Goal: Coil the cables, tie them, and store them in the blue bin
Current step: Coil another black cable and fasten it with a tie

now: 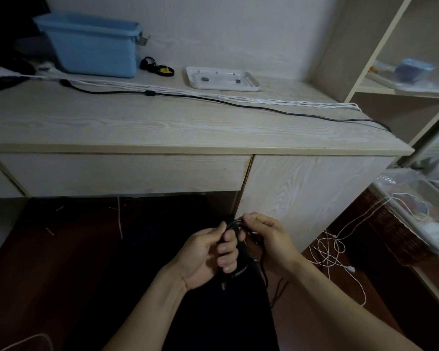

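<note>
A pale wood-grain desk [162, 122] is carrying the blue bin [91, 44] at its far-left corner, no writing is reading clearly, and below its front edge the left hand [208, 254] and right hand [269, 236] are both gripping a coiled black cable [241, 264].

Blue bin [94, 46]; black cable [241, 264]; pale woodgrain desk [162, 122].

A thin black rubber cable [241, 252] sits bunched in loops below the desk front, one plug end dangling. Up top, a long black cord [213, 99] runs stretched beside a flat bundle of white cables [238, 97]. The blue rectangular plastic bin [91, 46] stands upright, back left.
</note>
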Demonstrator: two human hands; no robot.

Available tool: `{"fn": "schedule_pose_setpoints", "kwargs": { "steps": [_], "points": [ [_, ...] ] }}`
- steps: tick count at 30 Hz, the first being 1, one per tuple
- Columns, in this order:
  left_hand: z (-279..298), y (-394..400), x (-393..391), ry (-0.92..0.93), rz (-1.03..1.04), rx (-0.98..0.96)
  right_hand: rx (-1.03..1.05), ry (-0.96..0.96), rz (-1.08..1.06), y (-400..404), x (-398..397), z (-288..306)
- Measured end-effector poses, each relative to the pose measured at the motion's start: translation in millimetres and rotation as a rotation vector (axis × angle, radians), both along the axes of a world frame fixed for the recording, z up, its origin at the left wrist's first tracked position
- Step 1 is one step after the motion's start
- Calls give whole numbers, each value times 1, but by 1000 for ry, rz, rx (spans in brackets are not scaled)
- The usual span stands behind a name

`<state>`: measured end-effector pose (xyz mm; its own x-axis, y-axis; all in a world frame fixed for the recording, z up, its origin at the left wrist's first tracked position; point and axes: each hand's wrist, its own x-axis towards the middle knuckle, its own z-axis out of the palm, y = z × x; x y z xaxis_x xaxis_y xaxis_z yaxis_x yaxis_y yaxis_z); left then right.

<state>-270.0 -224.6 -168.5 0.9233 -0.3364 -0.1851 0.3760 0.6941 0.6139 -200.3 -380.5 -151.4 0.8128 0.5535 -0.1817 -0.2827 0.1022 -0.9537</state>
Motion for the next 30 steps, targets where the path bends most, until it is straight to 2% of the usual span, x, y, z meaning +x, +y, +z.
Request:
{"fn": "schedule_pose_setpoints", "kwargs": {
  "steps": [6,9,12,16,18,23,24,27,30],
  "points": [
    [-2,6,4,97,254,-83,-196,-5,28,4,-1,-9],
    [-1,21,9,179,576,-223,-432,-108,109,0,3,-12],
    [-5,48,9,240,864,-347,-583,-255,150,-10,10,-14],
    [-11,70,3,227,981,-473,-685,-440,97,-22,23,-18],
    [-10,66,4,206,979,-447,-724,-517,121,-26,24,-18],
    [-7,43,18,131,898,-69,-869,-748,501,-22,13,-11],
    [-9,37,18,87,864,72,-869,-781,571,-19,9,-8],
    [-16,22,10,-106,693,667,-847,-851,700,-12,0,-4],
    [-18,15,5,-224,380,968,-747,-878,705,-8,-5,-2]
  ]
}}
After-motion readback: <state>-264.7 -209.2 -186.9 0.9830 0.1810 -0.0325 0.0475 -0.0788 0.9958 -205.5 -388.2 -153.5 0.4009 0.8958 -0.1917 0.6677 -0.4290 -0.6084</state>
